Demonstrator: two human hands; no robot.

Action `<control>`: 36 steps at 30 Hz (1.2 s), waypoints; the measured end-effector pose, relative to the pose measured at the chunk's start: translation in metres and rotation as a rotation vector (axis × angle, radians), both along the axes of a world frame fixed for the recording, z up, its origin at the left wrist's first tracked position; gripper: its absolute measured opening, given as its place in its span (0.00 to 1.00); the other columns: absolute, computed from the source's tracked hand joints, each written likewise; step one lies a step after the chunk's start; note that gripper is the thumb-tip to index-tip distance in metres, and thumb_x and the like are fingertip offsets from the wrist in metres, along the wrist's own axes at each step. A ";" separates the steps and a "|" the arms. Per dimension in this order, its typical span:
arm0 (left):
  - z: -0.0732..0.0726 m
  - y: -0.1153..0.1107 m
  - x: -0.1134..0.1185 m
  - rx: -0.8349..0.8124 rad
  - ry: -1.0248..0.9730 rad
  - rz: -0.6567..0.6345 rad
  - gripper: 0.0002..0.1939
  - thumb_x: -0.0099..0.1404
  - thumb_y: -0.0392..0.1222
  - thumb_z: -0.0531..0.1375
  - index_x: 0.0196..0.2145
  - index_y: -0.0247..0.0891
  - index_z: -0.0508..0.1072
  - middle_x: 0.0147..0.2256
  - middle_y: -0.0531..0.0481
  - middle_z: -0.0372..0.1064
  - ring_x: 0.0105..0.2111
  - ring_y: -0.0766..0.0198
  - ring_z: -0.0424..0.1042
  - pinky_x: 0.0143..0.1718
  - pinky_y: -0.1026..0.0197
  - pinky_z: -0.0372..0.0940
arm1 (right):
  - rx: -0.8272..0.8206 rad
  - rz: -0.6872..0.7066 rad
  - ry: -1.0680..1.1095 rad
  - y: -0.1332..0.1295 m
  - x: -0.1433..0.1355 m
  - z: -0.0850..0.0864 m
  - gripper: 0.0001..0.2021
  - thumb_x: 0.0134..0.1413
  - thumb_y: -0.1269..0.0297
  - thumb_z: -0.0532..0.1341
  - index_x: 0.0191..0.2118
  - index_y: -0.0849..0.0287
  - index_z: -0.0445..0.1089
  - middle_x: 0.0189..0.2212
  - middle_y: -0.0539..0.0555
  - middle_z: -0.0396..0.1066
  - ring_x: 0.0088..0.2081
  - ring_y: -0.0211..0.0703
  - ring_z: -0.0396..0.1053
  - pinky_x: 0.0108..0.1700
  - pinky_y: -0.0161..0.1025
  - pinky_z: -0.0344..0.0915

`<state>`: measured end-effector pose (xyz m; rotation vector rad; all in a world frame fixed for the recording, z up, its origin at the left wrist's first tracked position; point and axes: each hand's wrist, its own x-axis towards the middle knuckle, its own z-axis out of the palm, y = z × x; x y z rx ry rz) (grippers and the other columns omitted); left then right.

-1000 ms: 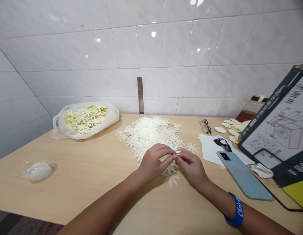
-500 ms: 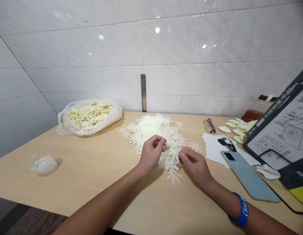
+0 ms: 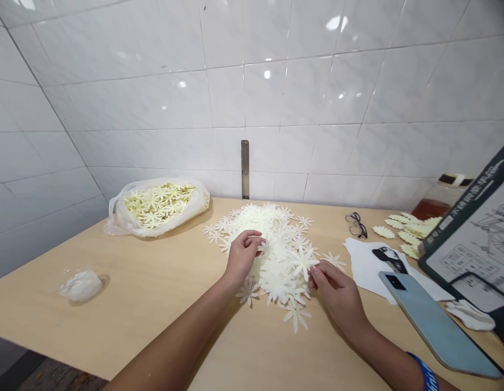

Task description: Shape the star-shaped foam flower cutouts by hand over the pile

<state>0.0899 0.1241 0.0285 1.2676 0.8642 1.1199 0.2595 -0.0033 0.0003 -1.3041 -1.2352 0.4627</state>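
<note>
My right hand [image 3: 336, 290] pinches a pale, star-shaped flower cutout [image 3: 303, 262] by one petal, holding it over the front right of a heap of similar cutouts [image 3: 272, 260]. Over the heap's left side, my left hand [image 3: 241, 259] has its fingers curled and its thumb close to them. Whitish petals show at its fingertips, but I cannot make out whether they are held or lie behind. One loose cutout [image 3: 296, 315] rests at the front edge of the heap, and another [image 3: 247, 292] lies below my left hand.
At the back left, a plastic bag [image 3: 201, 198] holds yellowish cutouts. A small clear bag [image 3: 81, 286] of white material lies left. On the right are glasses [image 3: 357, 225], white paper [image 3: 361, 271], a key [image 3: 390, 259], a phone [image 3: 439, 326], scalloped pieces [image 3: 413, 228], a jar [image 3: 437, 198] and a box [image 3: 476, 239].
My hands have moved apart, the right one carrying a flower cutout to the right, the left one shifting left. A cutout now lies below my left hand. The whole view has shifted down somewhat.
</note>
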 end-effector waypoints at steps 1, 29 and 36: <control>-0.001 0.003 -0.002 0.014 0.021 -0.002 0.09 0.57 0.42 0.61 0.36 0.38 0.72 0.32 0.49 0.74 0.36 0.63 0.72 0.38 0.61 0.68 | -0.014 0.001 0.008 0.000 0.000 0.000 0.17 0.62 0.58 0.57 0.23 0.56 0.65 0.23 0.51 0.62 0.28 0.43 0.62 0.30 0.37 0.60; 0.007 -0.039 0.006 0.784 0.338 -0.328 0.07 0.65 0.40 0.59 0.32 0.41 0.77 0.35 0.47 0.74 0.38 0.60 0.70 0.43 0.58 0.64 | -0.016 0.153 -0.084 0.002 -0.003 0.001 0.17 0.63 0.58 0.56 0.24 0.57 0.67 0.22 0.50 0.63 0.28 0.41 0.64 0.32 0.37 0.60; 0.012 -0.031 0.007 0.095 -0.109 -0.225 0.09 0.58 0.45 0.65 0.30 0.38 0.70 0.34 0.50 0.70 0.38 0.63 0.70 0.41 0.61 0.66 | -0.022 0.037 0.010 0.000 0.000 -0.002 0.16 0.63 0.57 0.56 0.25 0.56 0.67 0.21 0.50 0.63 0.27 0.41 0.63 0.31 0.37 0.62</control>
